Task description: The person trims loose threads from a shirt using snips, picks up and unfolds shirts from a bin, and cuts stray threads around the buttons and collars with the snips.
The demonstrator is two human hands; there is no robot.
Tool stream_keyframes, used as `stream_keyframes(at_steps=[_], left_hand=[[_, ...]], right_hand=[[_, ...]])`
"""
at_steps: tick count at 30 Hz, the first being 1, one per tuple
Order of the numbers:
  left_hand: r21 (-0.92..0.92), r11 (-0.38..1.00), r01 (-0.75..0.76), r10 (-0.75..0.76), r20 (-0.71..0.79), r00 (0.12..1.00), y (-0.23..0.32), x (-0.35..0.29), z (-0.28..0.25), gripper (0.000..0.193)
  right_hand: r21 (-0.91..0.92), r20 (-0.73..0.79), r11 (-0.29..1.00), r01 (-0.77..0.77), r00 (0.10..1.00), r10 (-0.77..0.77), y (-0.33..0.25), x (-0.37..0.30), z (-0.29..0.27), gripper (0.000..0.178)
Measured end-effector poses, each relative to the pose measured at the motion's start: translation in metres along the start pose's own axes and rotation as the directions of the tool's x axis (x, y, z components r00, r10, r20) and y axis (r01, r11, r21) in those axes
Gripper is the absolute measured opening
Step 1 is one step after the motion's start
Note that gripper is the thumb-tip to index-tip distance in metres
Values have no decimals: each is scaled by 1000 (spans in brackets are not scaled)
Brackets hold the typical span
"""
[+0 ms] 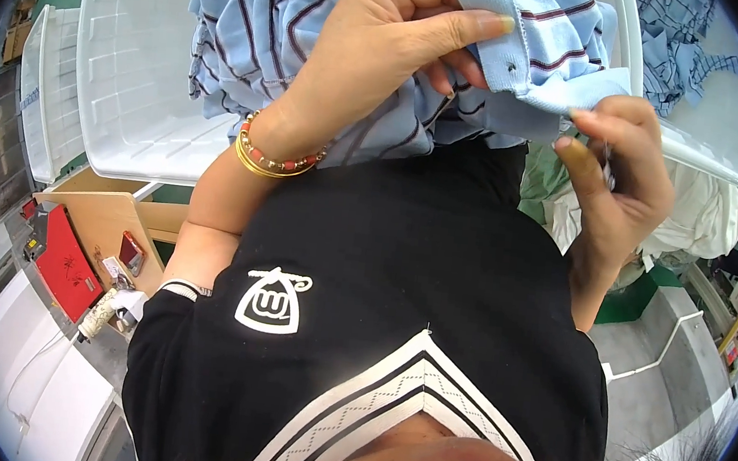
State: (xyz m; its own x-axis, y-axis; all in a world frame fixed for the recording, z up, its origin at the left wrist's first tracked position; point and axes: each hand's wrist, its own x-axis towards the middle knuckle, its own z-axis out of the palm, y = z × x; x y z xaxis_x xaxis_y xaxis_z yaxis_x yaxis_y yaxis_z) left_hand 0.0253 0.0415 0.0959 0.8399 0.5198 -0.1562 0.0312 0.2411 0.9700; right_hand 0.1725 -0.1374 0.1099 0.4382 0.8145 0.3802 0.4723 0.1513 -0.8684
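Observation:
A light blue shirt (561,26) with dark stripes is bunched up in front of me, partly over a white plastic bin. My left hand (389,39) is closed on its plain blue placket (502,51), thumb on top and fingers underneath. Small dark-edged buttonholes show along that strip. By the loose end of the strip is my right hand (622,172), its fingers curled and the thumb close to the index finger. A small silvery thing (610,166) shows between those fingers, mostly hidden, so its kind is unclear.
The white bin (125,70) stands behind the shirt, close to my body. More blue striped cloth (675,60) lies at the far right beside a clear bin (717,132). White cloth (699,211) hangs on the right. At left are a red flat object (69,262) and a thread cone (97,317).

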Motion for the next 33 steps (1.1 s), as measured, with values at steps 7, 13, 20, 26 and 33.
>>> stream_keyframes(at_steps=[7,13,20,26,33], left_hand=[[38,999,-37,37,-11,999,-6,1,0,20],[29,998,-53,52,19,998,-1,1,6,21],[-71,997,1,2,34,999,-9,1,-3,20],[-163,982,93,-85,56,995,-1,4,-1,20],[-189,975,113,-101,73,992,-4,6,-1,21]], right_hand=[[-191,80,977,-91,991,108,-19,14,-12,39],[-295,324,914,280,929,-180,4,40,-21,42],[-255,401,922,292,899,-174,15,48,-18,40],[-274,419,921,277,896,-145,14,50,-16,38],[-318,449,879,356,873,-191,11,51,-18,39]])
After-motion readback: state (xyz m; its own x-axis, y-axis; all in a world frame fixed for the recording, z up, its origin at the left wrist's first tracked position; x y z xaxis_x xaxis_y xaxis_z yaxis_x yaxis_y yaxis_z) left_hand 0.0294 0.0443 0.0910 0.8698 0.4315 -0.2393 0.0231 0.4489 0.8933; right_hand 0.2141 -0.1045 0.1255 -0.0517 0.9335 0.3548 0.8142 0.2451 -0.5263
